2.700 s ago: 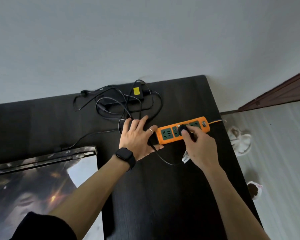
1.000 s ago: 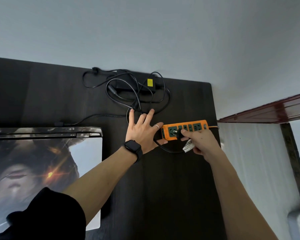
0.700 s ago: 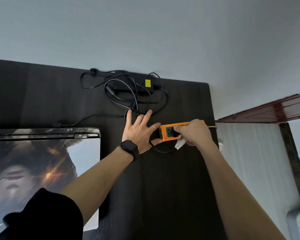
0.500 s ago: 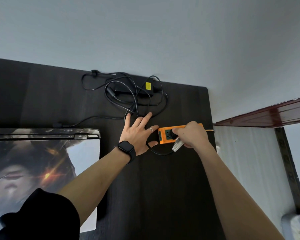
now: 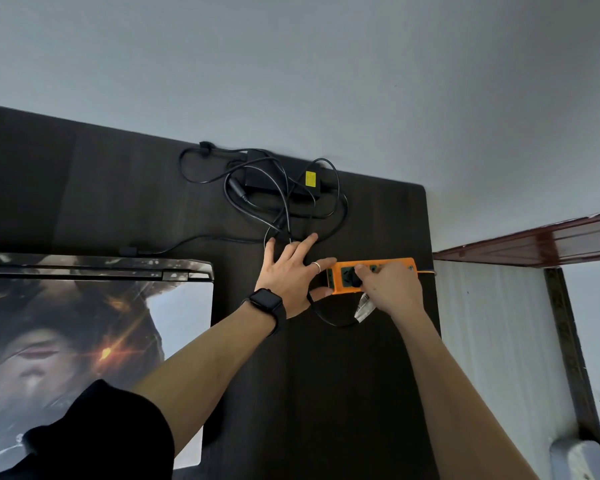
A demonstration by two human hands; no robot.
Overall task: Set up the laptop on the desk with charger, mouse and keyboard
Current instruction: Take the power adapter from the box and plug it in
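Still, my left hand (image 5: 288, 275) stays spread at the power strip's (image 5: 395, 262) left end; my right hand (image 5: 392, 289) keeps pinching its plug (image 5: 350, 278).

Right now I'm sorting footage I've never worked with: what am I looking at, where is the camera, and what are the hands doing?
No machine here: a person's two bare hands, filmed by a wide-angle camera worn on the head, looking down at a dark desk. A laptop with a picture on its lid lies at left; a charger brick sits in tangled cable near the wall. The left hand, wearing a watch, lies flat, fingers against an orange power strip. The right hand pinches a black plug at one of its sockets.
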